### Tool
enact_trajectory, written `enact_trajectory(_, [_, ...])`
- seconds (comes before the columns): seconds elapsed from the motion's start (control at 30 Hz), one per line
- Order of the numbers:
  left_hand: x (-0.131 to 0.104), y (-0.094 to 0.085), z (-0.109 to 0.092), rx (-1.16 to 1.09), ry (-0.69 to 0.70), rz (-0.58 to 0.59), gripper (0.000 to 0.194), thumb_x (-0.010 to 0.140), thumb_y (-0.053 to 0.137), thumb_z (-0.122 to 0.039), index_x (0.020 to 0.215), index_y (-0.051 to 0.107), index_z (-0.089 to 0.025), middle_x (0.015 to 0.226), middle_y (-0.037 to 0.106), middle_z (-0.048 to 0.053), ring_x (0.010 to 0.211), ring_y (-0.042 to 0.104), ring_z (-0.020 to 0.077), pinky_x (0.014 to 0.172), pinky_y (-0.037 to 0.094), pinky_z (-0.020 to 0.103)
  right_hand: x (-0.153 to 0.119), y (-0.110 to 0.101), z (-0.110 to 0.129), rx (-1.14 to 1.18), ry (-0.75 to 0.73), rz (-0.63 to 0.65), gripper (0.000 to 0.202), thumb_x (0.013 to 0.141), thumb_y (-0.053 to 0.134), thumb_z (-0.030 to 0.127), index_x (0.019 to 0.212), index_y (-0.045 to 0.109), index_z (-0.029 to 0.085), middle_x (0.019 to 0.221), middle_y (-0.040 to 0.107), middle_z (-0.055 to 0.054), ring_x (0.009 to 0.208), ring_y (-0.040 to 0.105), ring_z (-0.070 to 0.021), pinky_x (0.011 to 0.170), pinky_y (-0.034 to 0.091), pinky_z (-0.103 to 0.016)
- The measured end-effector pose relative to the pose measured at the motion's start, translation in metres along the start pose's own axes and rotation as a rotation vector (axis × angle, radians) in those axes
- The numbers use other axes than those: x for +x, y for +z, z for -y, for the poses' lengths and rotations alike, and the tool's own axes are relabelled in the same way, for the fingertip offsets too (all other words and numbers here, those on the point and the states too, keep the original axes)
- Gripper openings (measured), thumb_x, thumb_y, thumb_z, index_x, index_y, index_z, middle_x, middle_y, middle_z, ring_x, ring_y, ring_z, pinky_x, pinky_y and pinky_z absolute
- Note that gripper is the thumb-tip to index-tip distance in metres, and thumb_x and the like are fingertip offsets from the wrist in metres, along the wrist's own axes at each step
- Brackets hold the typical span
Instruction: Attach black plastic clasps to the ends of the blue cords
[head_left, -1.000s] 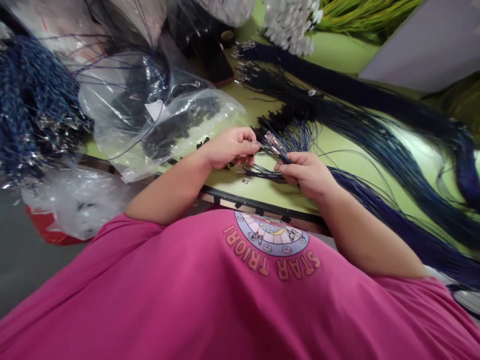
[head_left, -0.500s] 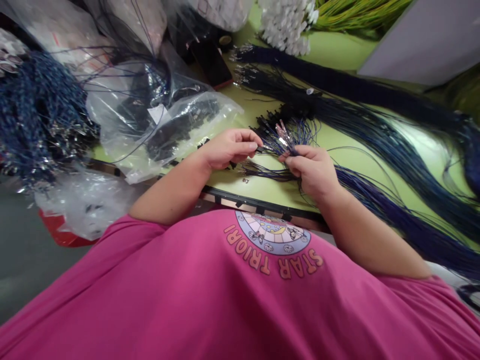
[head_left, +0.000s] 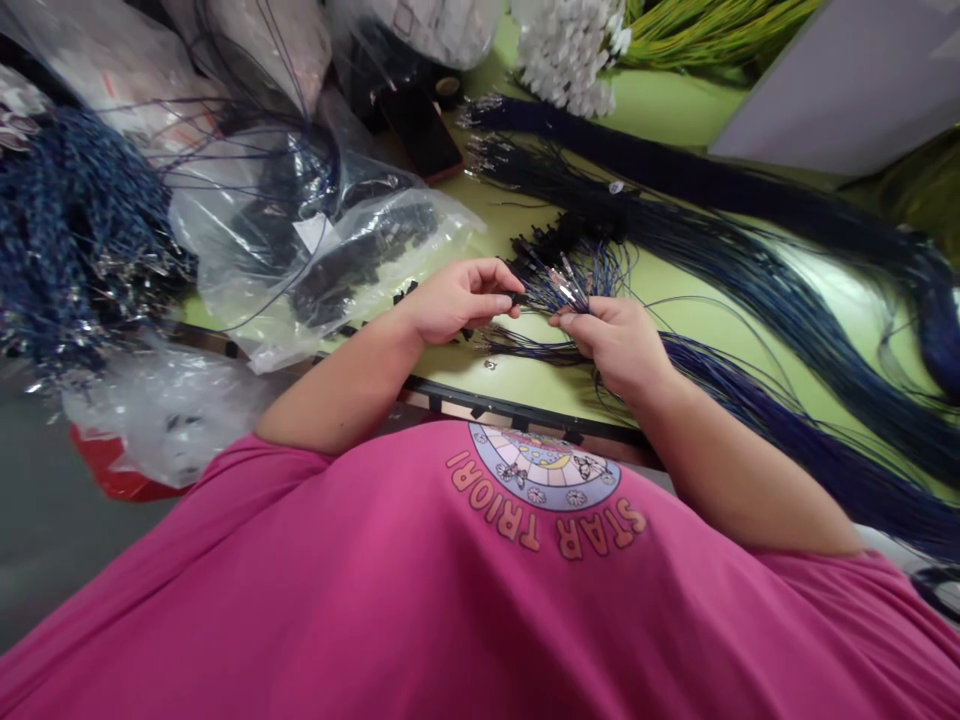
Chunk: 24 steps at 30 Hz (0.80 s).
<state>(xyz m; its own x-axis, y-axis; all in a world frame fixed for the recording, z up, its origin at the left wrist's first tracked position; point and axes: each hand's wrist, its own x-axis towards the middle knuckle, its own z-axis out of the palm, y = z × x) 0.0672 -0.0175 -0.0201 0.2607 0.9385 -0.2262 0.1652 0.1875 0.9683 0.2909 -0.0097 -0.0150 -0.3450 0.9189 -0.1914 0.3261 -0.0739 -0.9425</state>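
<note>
My left hand [head_left: 469, 300] pinches a small black connector housing [head_left: 516, 298] between thumb and fingertips. Facing it, my right hand [head_left: 619, 335] is closed on a bunch of thin dark wires, whose metal terminals [head_left: 566, 283] fan out above the thumb. Just beyond lies a heap of black connector housings [head_left: 544, 240] with blue wires attached. Below my hands a strand of dark wires [head_left: 532, 347] rests on the green table [head_left: 525, 385]. Whether a wire sits inside the pinched housing is too small to tell.
A clear plastic bag of black housings [head_left: 360, 260] lies left. Long wire bundles [head_left: 750, 250] cross the right side. A phone [head_left: 421, 130], white connectors [head_left: 566, 55] and yellow-green wires [head_left: 720, 35] are at the back. Blue wires [head_left: 75, 220] hang at far left.
The wire terminals in my right hand have tipped lower, toward the left hand. My right hand has shifted slightly left; the left hand keeps its pinch on the black housing.
</note>
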Motion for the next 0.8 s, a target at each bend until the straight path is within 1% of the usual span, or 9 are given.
enact_trajectory(0.23, [0.0, -0.002, 0.003, 0.026, 0.049, -0.025, 0.024, 0.075, 0.066, -0.026, 0.097, 0.063, -0.017, 0.08, 0.07, 0.004, 0.055, 0.054, 0.0064, 0.049, 0.037, 0.021, 0.002, -0.001, -0.001, -0.041, -0.004, 0.018, 0.022, 0.073, 0.061, 0.033, 0.074, 0.07, 0.013, 0.053, 0.039, 0.005, 0.053, 0.031, -0.0085, 0.052, 0.023, -0.025])
enact_trajectory(0.37, [0.001, 0.002, 0.002, 0.016, 0.049, 0.006, 0.022, 0.07, 0.071, -0.021, 0.09, 0.066, -0.015, 0.082, 0.071, 0.004, 0.07, 0.064, 0.0102, 0.064, 0.048, 0.024, 0.003, 0.0, -0.002, -0.081, 0.01, 0.04, 0.022, 0.072, 0.062, 0.034, 0.07, 0.068, 0.013, 0.051, 0.035, 0.006, 0.052, 0.029, -0.0081, 0.051, 0.022, -0.026])
enact_trajectory(0.47, [0.003, 0.007, 0.004, 0.004, 0.038, 0.038, 0.023, 0.065, 0.075, -0.02, 0.085, 0.066, -0.012, 0.083, 0.071, 0.005, 0.075, 0.065, 0.0118, 0.074, 0.052, 0.028, 0.003, 0.004, -0.004, -0.124, 0.008, 0.086, 0.024, 0.073, 0.062, 0.036, 0.065, 0.065, 0.013, 0.052, 0.036, 0.006, 0.053, 0.029, -0.0078, 0.051, 0.022, -0.025])
enact_trajectory(0.57, [0.006, 0.01, 0.007, 0.022, 0.041, 0.043, 0.023, 0.065, 0.076, -0.022, 0.084, 0.067, -0.012, 0.084, 0.071, 0.005, 0.074, 0.065, 0.012, 0.076, 0.052, 0.03, 0.003, 0.007, -0.005, -0.148, 0.0, 0.109, 0.024, 0.074, 0.062, 0.036, 0.064, 0.064, 0.014, 0.053, 0.037, 0.005, 0.054, 0.031, -0.0079, 0.051, 0.023, -0.025])
enact_trajectory(0.63, [0.005, 0.006, 0.006, 0.041, 0.047, 0.041, 0.023, 0.065, 0.076, -0.022, 0.084, 0.067, -0.012, 0.086, 0.071, 0.005, 0.075, 0.065, 0.0118, 0.076, 0.052, 0.03, 0.004, 0.008, -0.005, -0.133, 0.002, 0.113, 0.025, 0.073, 0.063, 0.037, 0.063, 0.063, 0.014, 0.052, 0.037, 0.006, 0.053, 0.031, -0.0076, 0.05, 0.023, -0.024])
enact_trajectory(0.7, [0.003, -0.002, 0.001, 0.091, 0.05, 0.07, 0.022, 0.066, 0.075, -0.021, 0.085, 0.068, -0.013, 0.085, 0.071, 0.005, 0.074, 0.065, 0.0115, 0.075, 0.052, 0.028, 0.006, 0.007, -0.004, -0.082, 0.007, 0.119, 0.025, 0.074, 0.063, 0.037, 0.064, 0.063, 0.014, 0.05, 0.038, 0.006, 0.05, 0.032, -0.0073, 0.05, 0.025, -0.024])
enact_trajectory(0.73, [0.001, -0.008, -0.002, 0.134, 0.046, 0.106, 0.021, 0.066, 0.074, -0.021, 0.086, 0.069, -0.014, 0.084, 0.072, 0.004, 0.073, 0.064, 0.0113, 0.074, 0.051, 0.027, 0.008, 0.006, -0.004, -0.047, 0.013, 0.122, 0.024, 0.075, 0.062, 0.037, 0.067, 0.064, 0.014, 0.049, 0.041, 0.006, 0.049, 0.034, -0.0074, 0.05, 0.028, -0.024])
enact_trajectory(0.8, [-0.003, -0.02, -0.009, 0.251, 0.032, 0.214, 0.021, 0.067, 0.073, -0.022, 0.087, 0.071, -0.016, 0.08, 0.072, 0.003, 0.07, 0.064, 0.0108, 0.07, 0.049, 0.025, 0.012, 0.004, -0.006, -0.017, 0.019, 0.129, 0.023, 0.077, 0.06, 0.036, 0.075, 0.066, 0.014, 0.053, 0.05, 0.003, 0.049, 0.041, -0.0086, 0.052, 0.034, -0.024])
